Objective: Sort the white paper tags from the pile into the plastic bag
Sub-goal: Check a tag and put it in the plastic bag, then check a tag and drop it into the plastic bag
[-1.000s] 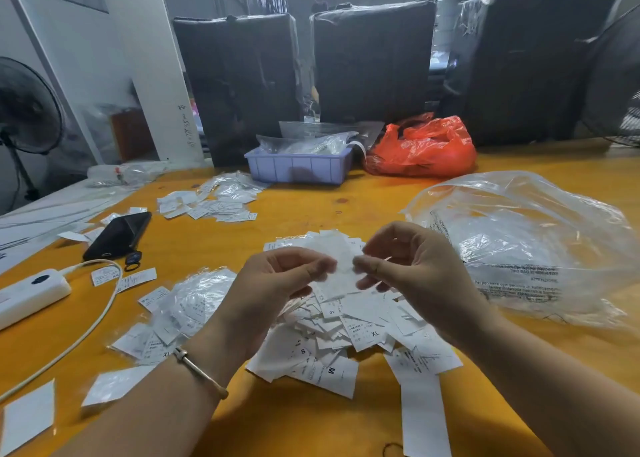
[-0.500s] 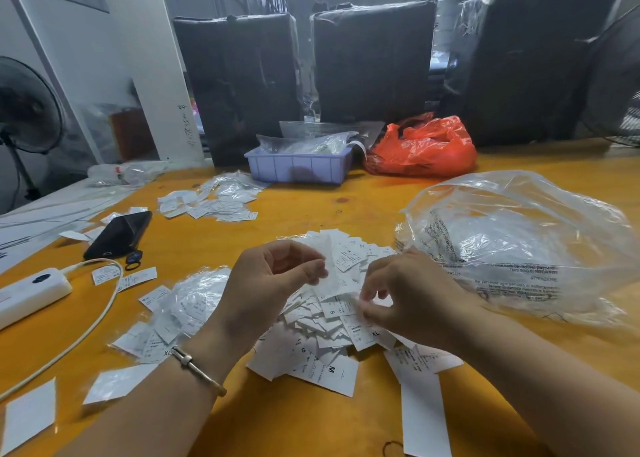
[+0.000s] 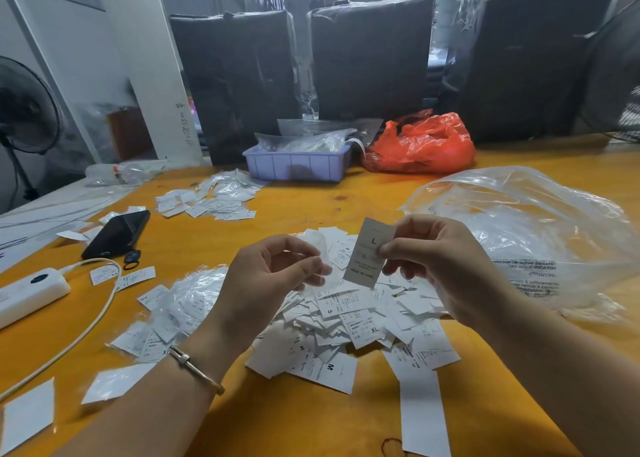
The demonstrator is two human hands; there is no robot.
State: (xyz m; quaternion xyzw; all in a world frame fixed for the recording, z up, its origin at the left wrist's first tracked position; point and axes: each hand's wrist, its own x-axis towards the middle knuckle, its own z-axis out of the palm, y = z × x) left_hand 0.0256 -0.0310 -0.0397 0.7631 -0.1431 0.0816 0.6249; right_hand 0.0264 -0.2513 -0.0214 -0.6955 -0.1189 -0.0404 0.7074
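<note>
A pile of white paper tags (image 3: 349,321) with size letters lies on the yellow table in front of me. Above it, my right hand (image 3: 443,266) pinches one tag marked "L" (image 3: 369,256) between thumb and fingers, held upright. Just to its left, my left hand (image 3: 270,280) is curled, and its thumb and fingers pinch a small white bunch of tags (image 3: 317,245). The large clear plastic bag (image 3: 540,235) lies crumpled to the right of the pile, close to my right hand. A smaller clear bag with tags inside (image 3: 187,304) lies left of the pile.
A black phone (image 3: 117,233), a white power strip (image 3: 31,294) and its cable (image 3: 86,325) lie at the left. Further back are another heap of tags (image 3: 211,204), a lilac tray (image 3: 298,167) and an orange bag (image 3: 422,145). Black wrapped boxes (image 3: 370,58) stand behind the table.
My right hand dropped to the pile, then rose again with the "L" tag pinched. My left hand stayed raised with its bunch of tags.
</note>
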